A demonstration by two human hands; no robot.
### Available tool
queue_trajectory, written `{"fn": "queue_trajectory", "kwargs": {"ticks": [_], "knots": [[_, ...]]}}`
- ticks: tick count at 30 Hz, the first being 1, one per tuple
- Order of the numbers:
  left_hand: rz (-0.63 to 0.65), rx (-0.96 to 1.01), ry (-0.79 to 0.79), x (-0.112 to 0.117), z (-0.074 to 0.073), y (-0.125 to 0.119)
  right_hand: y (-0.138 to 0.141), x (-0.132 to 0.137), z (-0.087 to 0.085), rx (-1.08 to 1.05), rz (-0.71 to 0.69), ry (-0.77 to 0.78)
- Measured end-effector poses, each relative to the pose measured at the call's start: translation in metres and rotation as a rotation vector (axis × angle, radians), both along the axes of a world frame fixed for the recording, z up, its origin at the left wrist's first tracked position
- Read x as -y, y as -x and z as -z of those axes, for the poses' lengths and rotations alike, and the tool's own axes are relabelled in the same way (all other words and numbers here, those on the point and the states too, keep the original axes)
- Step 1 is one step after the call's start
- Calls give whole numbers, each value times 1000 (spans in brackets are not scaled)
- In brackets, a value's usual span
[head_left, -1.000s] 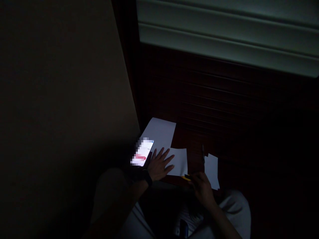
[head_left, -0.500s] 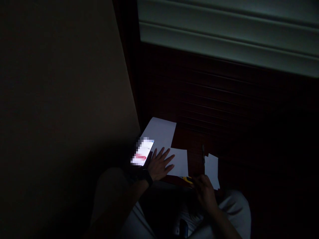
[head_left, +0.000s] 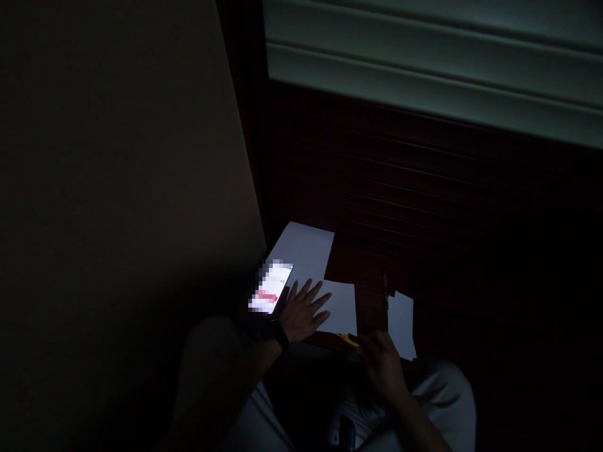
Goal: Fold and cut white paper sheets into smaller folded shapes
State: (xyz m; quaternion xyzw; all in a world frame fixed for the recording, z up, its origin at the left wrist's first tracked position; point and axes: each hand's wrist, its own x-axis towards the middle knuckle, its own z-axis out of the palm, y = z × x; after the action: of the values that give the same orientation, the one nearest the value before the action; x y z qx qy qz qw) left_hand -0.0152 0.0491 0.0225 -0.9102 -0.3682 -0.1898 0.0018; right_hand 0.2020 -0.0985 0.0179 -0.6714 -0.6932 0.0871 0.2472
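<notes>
My left hand (head_left: 304,312) lies flat with fingers spread on the left part of a white sheet of paper (head_left: 340,306), pressing it to the dark surface. In my right hand (head_left: 382,361) is a yellow and black utility knife (head_left: 350,339), its fingers wrapped round the handle. The knife's front end points left, at the near edge of the sheet. Dim light hides the blade's exact contact with the paper. Just left of my left hand a lit phone (head_left: 272,289) rests beside a larger white sheet (head_left: 306,248).
Right of my right hand lie smaller white paper pieces (head_left: 401,323), with a dark pen (head_left: 385,290) along their left side. A pale wall (head_left: 141,157) rises at the left. Pale slats (head_left: 424,63) run across the top. My knees flank the work area.
The utility knife and my right hand have shifted slightly left along the sheet's near edge. My left hand keeps its place on the paper.
</notes>
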Motion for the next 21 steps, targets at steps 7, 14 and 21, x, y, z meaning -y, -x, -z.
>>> {"fn": "queue_trajectory", "kwargs": {"ticks": [7, 14, 21], "knots": [[-19, -11, 2, 1, 1, -1, 3, -3, 2, -44, -6, -12], [-20, -1, 6, 0, 2, -2, 5, -4, 2, -75, -16, -1], [-14, -7, 1, 2, -1, -2, 11, -7, -3, -77, -30, -7]]}}
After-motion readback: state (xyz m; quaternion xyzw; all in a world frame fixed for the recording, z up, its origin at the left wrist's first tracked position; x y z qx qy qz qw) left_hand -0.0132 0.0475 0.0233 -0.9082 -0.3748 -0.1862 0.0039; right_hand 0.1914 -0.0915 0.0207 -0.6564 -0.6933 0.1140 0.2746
